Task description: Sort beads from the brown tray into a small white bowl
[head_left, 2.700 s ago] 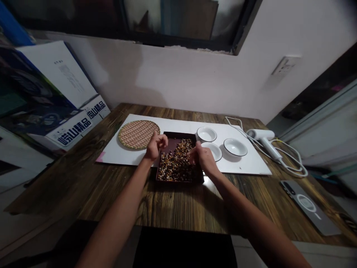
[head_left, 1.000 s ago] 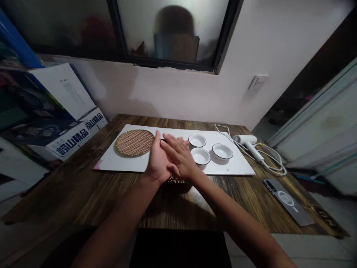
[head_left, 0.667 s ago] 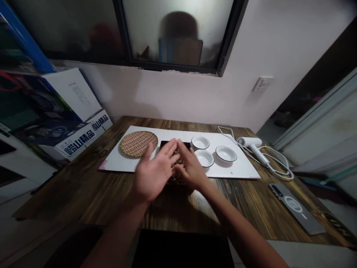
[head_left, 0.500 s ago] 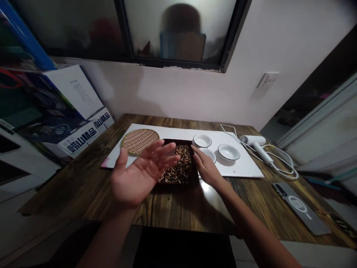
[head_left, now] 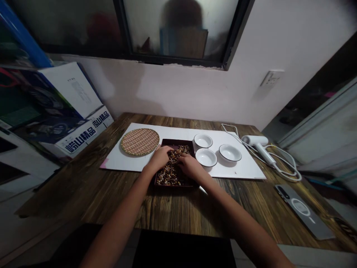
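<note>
working both hands into a dark square tray (head_left: 178, 141) of mixed brown and cream beads (head_left: 173, 175), which sits at the near edge of a white board (head_left: 125, 163) on the wooden surface (head_left: 83, 197), probably placed centrally for easy reach. left hand (head_left: 160, 158) and right hand (head_left: 189, 166) rest on the heap, fingers (head_left: 167, 150) curled and partly buried, tips hidden; cannot tell whether they pinch any beads. white rimmed bowls (head_left: 206, 157) stand just right of the tray, a round woven bamboo tray (head_left: 139, 142) just left.

Small round brown-and-cream beads (head_left: 170, 177) spread across a dark square tray (head_left: 176, 141)
</note>
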The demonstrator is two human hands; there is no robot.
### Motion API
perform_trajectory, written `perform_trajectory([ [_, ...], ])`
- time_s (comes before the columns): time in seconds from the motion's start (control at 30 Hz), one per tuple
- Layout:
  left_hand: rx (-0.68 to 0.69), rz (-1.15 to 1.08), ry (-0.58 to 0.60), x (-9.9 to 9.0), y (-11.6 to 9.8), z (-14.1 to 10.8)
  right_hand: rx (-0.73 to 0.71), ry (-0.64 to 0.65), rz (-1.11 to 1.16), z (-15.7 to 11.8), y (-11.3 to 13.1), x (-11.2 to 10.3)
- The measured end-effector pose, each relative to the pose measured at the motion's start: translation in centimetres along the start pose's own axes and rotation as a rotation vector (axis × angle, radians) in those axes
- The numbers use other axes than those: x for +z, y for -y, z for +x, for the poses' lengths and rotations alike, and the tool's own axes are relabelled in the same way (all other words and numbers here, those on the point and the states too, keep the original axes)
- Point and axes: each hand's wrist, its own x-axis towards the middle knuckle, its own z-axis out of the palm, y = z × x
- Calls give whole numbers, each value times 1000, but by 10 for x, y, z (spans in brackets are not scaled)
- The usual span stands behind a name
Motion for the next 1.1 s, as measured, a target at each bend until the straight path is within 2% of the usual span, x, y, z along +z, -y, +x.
perform_trajectory([
  [0.23, -59, -186, -98, 1, 0, 0, -17, -42, 66, -3, -3, 9],
  [0.33, -76, -271, -120, -1, -2, -1, -57, -238, 258, -9, -5, 8],
  [0.43, -94, -289, -128, -4, -3, -2, 15, -510, 390, -19, -16, 2],
  [0.5, -106, -298, -122, -5, -4, -3, 109, -617, 300, -27, -29, -5],
  [0.57, -111, -298, -116, -5, -5, -2, 183, -636, 143, -34, -41, -13],
  [0.67, -110, -295, -108, -6, -5, -2, 185, -599, 41, -39, -44, -22],
  [0.73, -111, -305, -108, -5, -4, -2, 97, -530, 100, -38, -32, -25],
  [0.77, -108, -313, -110, -5, -3, -2, 34, -454, 147, -38, -24, -26],
  [0.83, -105, -328, -112, -4, -1, -1, -89, -208, 205, -37, -7, -25],
  [0.9, -109, -345, -108, -3, 1, -1, -144, 22, 178, -37, 6, -22],
  [0.93, -113, -355, -103, -2, 2, -1, -140, 94, 150, -37, 11, -21],
  [1.0, -120, -373, -88, -1, 4, 0, -95, 157, 114, -37, 15, -18],
  [1.1, -120, -385, -74, 0, 5, 0, -65, 181, 156, -38, 13, -16],
])
